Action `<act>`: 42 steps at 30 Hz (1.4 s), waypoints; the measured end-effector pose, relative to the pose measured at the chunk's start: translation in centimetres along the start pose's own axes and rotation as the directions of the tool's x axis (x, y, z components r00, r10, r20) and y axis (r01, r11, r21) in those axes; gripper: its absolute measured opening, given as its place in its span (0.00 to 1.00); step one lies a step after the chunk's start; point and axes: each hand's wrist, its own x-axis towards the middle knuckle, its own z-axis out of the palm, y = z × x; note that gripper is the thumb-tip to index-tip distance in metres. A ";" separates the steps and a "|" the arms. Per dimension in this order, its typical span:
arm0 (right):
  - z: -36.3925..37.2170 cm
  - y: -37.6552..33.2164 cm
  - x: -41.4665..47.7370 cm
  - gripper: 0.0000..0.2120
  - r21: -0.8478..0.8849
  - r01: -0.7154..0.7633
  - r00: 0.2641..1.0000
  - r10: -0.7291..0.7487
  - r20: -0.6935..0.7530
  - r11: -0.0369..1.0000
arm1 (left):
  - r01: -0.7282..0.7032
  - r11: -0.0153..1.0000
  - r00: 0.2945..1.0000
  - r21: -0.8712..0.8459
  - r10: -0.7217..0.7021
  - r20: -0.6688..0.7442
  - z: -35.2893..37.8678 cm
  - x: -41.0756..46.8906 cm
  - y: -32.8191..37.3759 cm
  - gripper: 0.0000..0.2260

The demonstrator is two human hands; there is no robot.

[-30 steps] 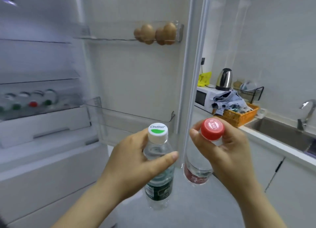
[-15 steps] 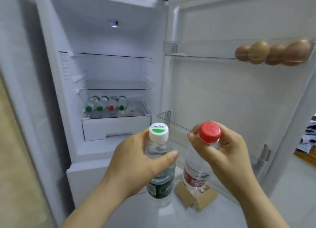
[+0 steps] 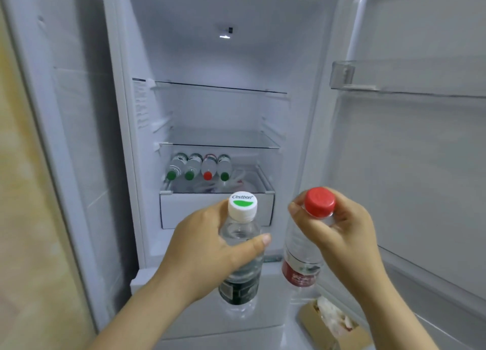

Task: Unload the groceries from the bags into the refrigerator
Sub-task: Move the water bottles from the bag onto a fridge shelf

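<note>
Open refrigerator [image 3: 223, 60]: four bottles [image 3: 200, 165] lay side by side toward the drawer's [image 3: 189, 210] left edge. Left hand [image 3: 200, 247] gripped Cestbon water bottle [image 3: 238, 228]; right hand [image 3: 339, 239] pinched red-capped bottle [image 3: 299, 257]. Yellowish wall [image 3: 26, 192] at left.

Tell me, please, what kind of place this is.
Probably a home kitchen, though mainly an open white refrigerator shows: clear glass shelves, a clear plastic door rack, and four clear plastic bottles lying in its white drawer.

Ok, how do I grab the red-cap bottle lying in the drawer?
Probably by the neck behind its cap, reaching in from the front, slightly above. The bottle lies on its side, cap toward you, with green-cap bottles close on both sides, so the body is hard to wrap.
</note>
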 end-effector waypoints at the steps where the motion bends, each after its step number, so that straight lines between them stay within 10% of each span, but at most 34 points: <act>1: 0.6 0.8 0.8 0.10 0.005 0.007 1.000 -0.007 0.007 1.000 | 0.009 1.000 1.000 -0.001 -0.009 -0.014 0.1 0.8 -0.5 0.19; 24: 7.1 13.2 14.4 0.02 0.112 -0.048 0.999 0.047 0.017 0.993 | 0.044 0.998 0.992 0.054 -0.037 -0.118 4.3 18.0 -9.2 0.17; 42: 10.9 15.8 18.0 0.12 -0.034 -0.100 0.967 0.089 -0.239 0.994 | -0.265 0.963 0.961 -0.044 0.259 -0.100 7.7 31.0 -15.4 0.19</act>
